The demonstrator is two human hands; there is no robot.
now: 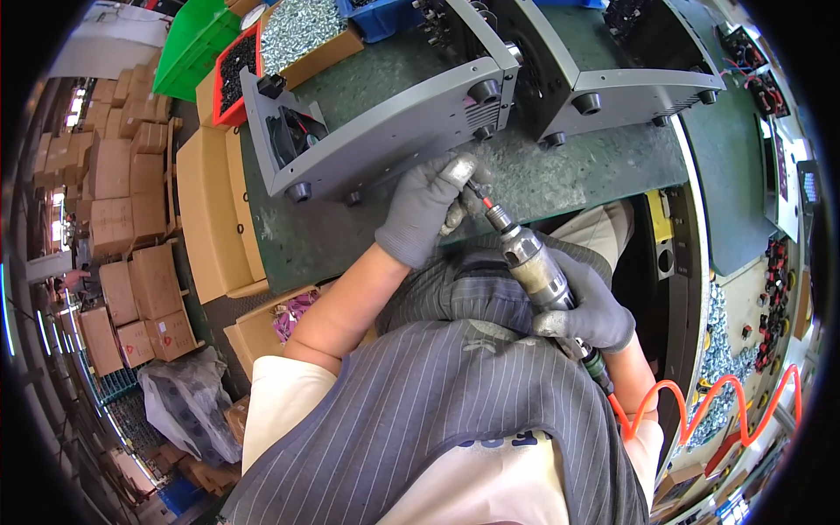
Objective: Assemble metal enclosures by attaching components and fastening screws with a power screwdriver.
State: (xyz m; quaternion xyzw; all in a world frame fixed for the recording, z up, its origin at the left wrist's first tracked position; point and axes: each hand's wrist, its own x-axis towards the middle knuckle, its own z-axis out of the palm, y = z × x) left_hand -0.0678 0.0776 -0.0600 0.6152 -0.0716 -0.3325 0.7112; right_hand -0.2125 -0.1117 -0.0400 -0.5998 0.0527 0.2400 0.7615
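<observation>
Closely bent at the wrist, the left hand [418,214], in a grey glove, reaches forward from the lower left with its fingers curled and thumb laid over them at the tip of the bit [486,202]. Whether this grip grasps the bit itself or some small piece cannot be told. The right hand [588,304], gloved alike, has its grip wrapped around the barrel of a metal power driver [531,267], which slants above the person's lap, just off the near edge of the bench [560,179], bit pointing up and leftward.

Among the containers, leftmost is a green bin [194,52], its contents not discernible; beside the bench stands a long open carton [206,210]. Next, a red bin [227,114] holds small black parts, a lower carton [254,339] has purple material in it, and a cardboard box [337,54] brims with silver fasteners. The blue bin [389,24] is cut off by the upper edge.

Left and right grey housings [385,136] [643,94] show their rubber feet; their upper parts run out of view. The driver's rear end is partly covered by the right hand and forearm, where an orange coiled hose [669,383] emerges.
</observation>
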